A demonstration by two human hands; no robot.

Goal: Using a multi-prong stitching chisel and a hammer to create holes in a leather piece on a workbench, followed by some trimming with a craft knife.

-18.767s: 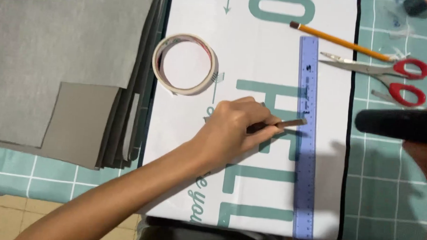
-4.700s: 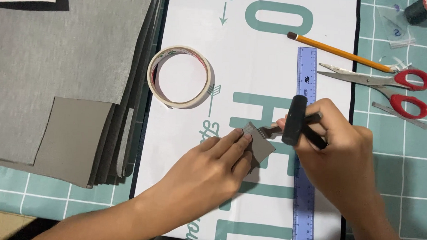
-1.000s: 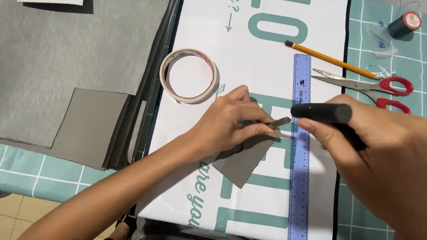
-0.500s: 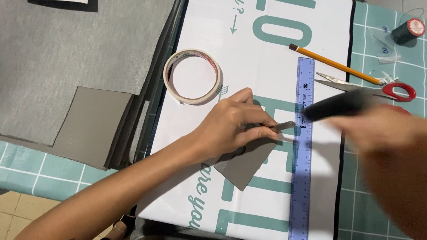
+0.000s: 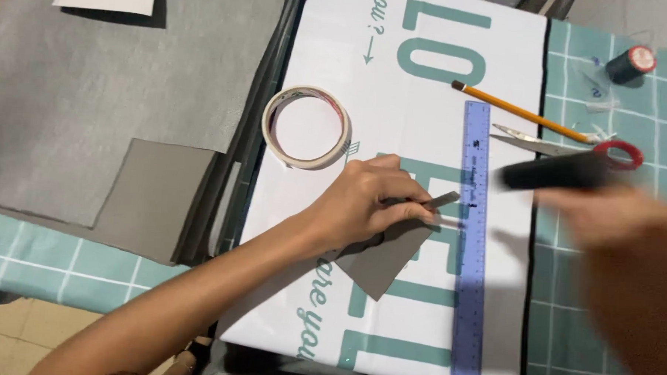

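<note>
My left hand (image 5: 370, 203) presses a small grey sheet piece (image 5: 386, 259) onto the white printed board (image 5: 425, 102), its fingers pinching the piece's folded tip (image 5: 442, 200) beside the blue ruler (image 5: 472, 244). My right hand (image 5: 613, 219), blurred with motion, grips a black stick-shaped tool (image 5: 552, 171) and is over the green cutting mat at the right, away from the ruler.
A tape roll (image 5: 307, 127) lies on the board. A pencil (image 5: 517, 111), red-handled scissors (image 5: 571, 144) and a dark thread spool (image 5: 630, 65) lie at the upper right. Large grey sheets (image 5: 130, 92) and a smaller grey piece (image 5: 159, 200) cover the left.
My right hand has pulled the black tool away from the ruler, out to the right over the mat. My left hand keeps holding the grey piece in place.
</note>
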